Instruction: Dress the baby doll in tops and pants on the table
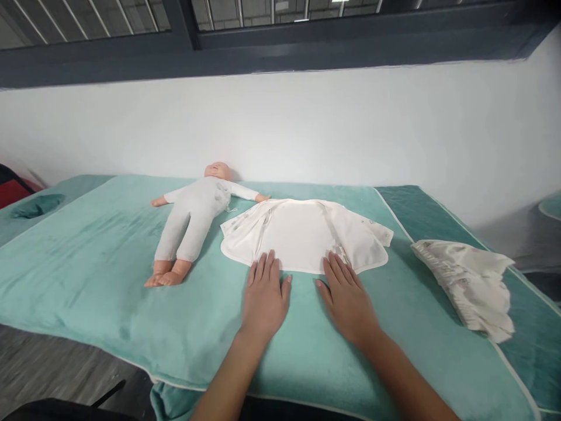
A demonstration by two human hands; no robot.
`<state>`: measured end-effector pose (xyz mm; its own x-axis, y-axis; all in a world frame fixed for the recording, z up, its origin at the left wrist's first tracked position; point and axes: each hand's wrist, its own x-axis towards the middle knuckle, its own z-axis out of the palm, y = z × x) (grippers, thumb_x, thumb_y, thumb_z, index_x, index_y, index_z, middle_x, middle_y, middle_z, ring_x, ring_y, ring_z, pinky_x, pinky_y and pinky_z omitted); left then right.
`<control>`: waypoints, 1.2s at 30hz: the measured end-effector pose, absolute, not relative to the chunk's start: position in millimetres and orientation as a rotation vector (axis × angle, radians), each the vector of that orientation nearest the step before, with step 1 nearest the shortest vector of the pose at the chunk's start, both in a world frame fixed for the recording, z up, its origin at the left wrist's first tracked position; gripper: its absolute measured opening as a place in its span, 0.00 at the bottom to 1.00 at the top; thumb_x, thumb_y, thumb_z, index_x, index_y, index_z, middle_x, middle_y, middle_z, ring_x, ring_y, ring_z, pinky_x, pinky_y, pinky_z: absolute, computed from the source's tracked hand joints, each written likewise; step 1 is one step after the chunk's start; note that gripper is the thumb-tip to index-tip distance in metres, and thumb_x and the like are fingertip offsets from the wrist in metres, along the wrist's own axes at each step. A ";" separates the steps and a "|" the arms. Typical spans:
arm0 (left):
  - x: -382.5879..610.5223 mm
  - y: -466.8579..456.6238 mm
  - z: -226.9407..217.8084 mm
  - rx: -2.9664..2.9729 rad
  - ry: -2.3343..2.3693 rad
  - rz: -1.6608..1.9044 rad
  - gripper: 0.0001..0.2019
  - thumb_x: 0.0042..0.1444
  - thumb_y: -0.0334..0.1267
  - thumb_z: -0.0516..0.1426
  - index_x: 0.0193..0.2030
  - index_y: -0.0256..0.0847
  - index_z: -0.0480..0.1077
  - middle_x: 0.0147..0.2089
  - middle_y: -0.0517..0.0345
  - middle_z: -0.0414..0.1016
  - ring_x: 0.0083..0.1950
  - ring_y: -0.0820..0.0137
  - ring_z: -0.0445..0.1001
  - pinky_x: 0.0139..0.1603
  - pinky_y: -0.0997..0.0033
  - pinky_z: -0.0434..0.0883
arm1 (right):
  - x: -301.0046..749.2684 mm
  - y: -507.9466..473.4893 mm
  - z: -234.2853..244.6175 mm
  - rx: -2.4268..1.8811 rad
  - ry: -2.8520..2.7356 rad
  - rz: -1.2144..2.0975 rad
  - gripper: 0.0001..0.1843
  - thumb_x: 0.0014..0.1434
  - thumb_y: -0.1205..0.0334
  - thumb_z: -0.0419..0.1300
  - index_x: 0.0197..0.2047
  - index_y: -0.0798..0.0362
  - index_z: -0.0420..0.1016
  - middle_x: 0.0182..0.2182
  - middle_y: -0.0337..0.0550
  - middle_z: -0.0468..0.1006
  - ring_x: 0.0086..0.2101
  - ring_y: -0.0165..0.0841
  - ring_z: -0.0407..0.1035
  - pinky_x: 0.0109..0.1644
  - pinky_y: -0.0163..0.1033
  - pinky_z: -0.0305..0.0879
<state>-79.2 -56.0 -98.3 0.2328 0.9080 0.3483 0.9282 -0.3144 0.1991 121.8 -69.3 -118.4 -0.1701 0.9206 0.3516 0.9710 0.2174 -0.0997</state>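
Left hand and right hand lay flat, fingers wide and empty, tips touching the shirt, already spread open on the bed; the doll lay beside it

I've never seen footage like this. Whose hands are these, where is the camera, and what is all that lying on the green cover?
There is no machine here. These are a person's own two bare hands, filmed by one camera worn on their head that looks forward and down. The left hand and right hand lie flat and open on a teal blanket. Their fingertips touch the near hem of a white baby top, which is spread out open. Neither hand grips anything. To the left of the top, a baby doll in a pale suit lies on its back. To the right sits a crumpled white cloth. Behind it all is a white wall.
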 end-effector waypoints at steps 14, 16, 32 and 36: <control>-77.5 -58.5 -93.4 -2.386 -1.904 -0.673 0.15 0.66 0.45 0.48 0.50 0.38 0.65 0.70 0.44 0.60 0.73 0.57 0.52 0.71 0.45 0.56 | 122.8 -90.7 -114.1 -1.769 -2.159 -0.211 0.32 0.70 0.50 0.43 0.70 0.62 0.55 0.69 0.54 0.54 0.68 0.42 0.49 0.69 0.52 0.50; -77.5 -58.2 -93.4 -2.381 -1.907 -0.689 0.14 0.66 0.45 0.48 0.50 0.38 0.65 0.70 0.43 0.60 0.73 0.56 0.52 0.70 0.44 0.57 | 123.3 -92.4 -114.5 -1.760 -2.154 -0.202 0.32 0.70 0.50 0.43 0.70 0.62 0.54 0.69 0.54 0.54 0.68 0.42 0.50 0.69 0.53 0.50; -151.3 -55.6 -77.9 -2.316 -1.931 -0.966 0.13 0.65 0.42 0.49 0.53 0.41 0.63 0.69 0.46 0.61 0.73 0.58 0.53 0.69 0.46 0.58 | 123.9 -140.5 -128.1 -1.634 -2.185 -0.188 0.37 0.68 0.49 0.47 0.74 0.51 0.38 0.70 0.49 0.51 0.67 0.45 0.50 0.65 0.56 0.57; -220.5 -29.7 -48.9 -2.021 -2.005 -1.254 0.16 0.63 0.44 0.52 0.55 0.42 0.64 0.67 0.47 0.64 0.70 0.58 0.58 0.68 0.49 0.60 | 112.8 -134.2 -122.5 -1.513 -2.212 -0.008 0.37 0.68 0.51 0.48 0.74 0.47 0.39 0.70 0.44 0.52 0.66 0.43 0.53 0.63 0.53 0.64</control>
<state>-220.5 -29.7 -48.9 -0.1555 0.8251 0.5432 0.8495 -0.1690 0.4997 112.8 -134.2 -122.5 -0.2910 0.8819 0.3709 0.8847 0.3957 -0.2466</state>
